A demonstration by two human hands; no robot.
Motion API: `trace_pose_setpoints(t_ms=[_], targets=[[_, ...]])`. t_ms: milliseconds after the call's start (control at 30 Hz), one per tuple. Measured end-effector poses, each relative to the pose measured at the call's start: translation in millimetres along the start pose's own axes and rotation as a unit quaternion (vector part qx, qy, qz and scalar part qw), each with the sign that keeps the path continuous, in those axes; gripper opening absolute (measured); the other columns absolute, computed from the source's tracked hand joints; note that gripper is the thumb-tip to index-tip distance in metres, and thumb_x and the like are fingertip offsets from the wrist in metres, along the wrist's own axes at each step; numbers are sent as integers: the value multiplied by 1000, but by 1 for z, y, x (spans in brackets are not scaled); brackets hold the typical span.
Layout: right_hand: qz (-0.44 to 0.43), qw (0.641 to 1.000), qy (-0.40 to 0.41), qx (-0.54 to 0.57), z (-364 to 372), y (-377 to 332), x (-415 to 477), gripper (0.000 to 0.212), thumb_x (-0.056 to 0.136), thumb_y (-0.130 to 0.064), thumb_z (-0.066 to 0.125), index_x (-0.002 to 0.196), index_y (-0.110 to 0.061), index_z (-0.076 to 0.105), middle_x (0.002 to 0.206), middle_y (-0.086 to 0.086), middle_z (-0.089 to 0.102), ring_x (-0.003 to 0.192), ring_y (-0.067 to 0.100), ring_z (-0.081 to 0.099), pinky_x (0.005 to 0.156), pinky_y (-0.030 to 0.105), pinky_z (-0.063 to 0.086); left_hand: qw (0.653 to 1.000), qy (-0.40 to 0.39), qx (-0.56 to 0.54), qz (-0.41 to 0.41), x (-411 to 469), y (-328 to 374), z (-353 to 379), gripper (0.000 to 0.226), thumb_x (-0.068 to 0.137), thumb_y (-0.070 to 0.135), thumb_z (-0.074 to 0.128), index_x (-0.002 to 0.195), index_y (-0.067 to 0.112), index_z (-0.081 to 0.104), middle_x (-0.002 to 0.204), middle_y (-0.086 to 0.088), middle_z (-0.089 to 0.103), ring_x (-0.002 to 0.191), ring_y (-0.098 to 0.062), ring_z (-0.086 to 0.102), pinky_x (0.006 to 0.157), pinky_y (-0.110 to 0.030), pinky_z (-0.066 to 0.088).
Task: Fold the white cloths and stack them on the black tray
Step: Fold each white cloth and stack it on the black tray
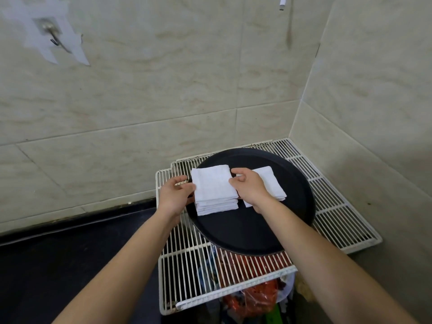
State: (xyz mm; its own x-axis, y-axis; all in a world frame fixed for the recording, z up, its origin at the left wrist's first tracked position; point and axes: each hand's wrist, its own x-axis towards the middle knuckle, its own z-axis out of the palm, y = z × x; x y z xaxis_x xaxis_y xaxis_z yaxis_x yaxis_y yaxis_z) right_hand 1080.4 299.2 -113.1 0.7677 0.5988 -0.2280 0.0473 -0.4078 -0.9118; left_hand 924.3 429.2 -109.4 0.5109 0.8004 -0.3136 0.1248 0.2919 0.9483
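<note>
A stack of folded cloths sits on the left of the black tray. The left hand and right hand grip its opposite edges with curled fingers. Another folded cloth lies just beside it, on the right.

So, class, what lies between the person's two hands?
The stack of folded white cloths, seen in the head view; left hand and right hand touch its sides.

The tray sits on wire racks in the corner between the walls. A stack of folded cloths lies on the tray's left part, with another folded cloth just right of it. Of the hands, the left hand holds the stack's left edge and the right hand its right edge. Bags lie under the near rack
</note>
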Motion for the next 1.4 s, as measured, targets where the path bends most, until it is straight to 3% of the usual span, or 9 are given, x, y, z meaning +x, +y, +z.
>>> trace_pose_setpoints(t_ms=[367,500,600,667,733,833,1000,1233,1400], targets=[[-10,997,-2,-79,-4,0,-12,41,96,-24,59,137,-23,54,117,-2,66,109,21,62,60,23,45,999,5,52,13,-19,-4,-2,28,92,-1,64,117,7,56,95,-9,67,78,-18,69,55,-18,55],[-21,995,6,-99,-10,-6,-20,43,96,-23,59,139,-23,53,123,0,64,107,22,64,77,34,58,997,-8,80,17,-28,-4,-9,34,91,0,66,123,3,55,98,-11,68,86,-22,69,68,-27,59],[-59,987,17,-146,-15,-14,-26,44,98,-23,57,141,-21,51,133,2,59,111,18,60,77,26,53,995,-17,94,23,-37,1,-19,37,91,4,67,126,5,56,100,-11,69,88,-23,69,76,-34,59],[-112,974,36,-195,-13,-21,-30,44,100,-26,53,143,-20,49,141,5,52,120,20,57,93,29,47,989,7,135,64,-48,10,-30,37,94,14,65,129,9,57,110,-10,69,95,-22,67,83,-37,58],[-182,951,52,-246,-5,-28,-36,48,103,-33,46,148,-18,42,150,8,42,130,26,49,107,38,42,941,75,284,167,-59,17,-46,45,98,32,58,139,14,52,135,-9,60,121,-24,58,101,-42,49],[-314,885,64,-339,26,-42,-51,58,105,-47,35,155,-18,32,164,13,21,150,33,21,120,47,22,798,204,491,283,-89,25,-88,61,102,52,37,155,22,28,164,-9,20,151,-28,17,118,-49,22],[-474,787,1,-394,107,-57,-84,72,100,-61,27,161,-25,12,168,12,-9,154,34,-13,123,56,0,664,320,621,267,-136,21,-172,70,97,59,27,158,25,22,165,-16,7,152,-37,5,116,-66,14],[-552,742,-69,-375,237,-84,-188,75,100,-65,24,161,-25,7,167,12,-14,152,35,-17,123,56,-3,592,417,661,195,-237,0,-313,71,96,57,33,156,20,27,165,-19,7,152,-39,6,114,-68,14],[-610,705,-90,-349,337,-111,-269,75,100,-63,29,161,-23,7,167,15,-10,153,38,-11,123,55,0,591,471,640,139,-319,-17,-427,71,96,58,33,157,22,26,165,-17,7,152,-38,6,114,-68,16]])
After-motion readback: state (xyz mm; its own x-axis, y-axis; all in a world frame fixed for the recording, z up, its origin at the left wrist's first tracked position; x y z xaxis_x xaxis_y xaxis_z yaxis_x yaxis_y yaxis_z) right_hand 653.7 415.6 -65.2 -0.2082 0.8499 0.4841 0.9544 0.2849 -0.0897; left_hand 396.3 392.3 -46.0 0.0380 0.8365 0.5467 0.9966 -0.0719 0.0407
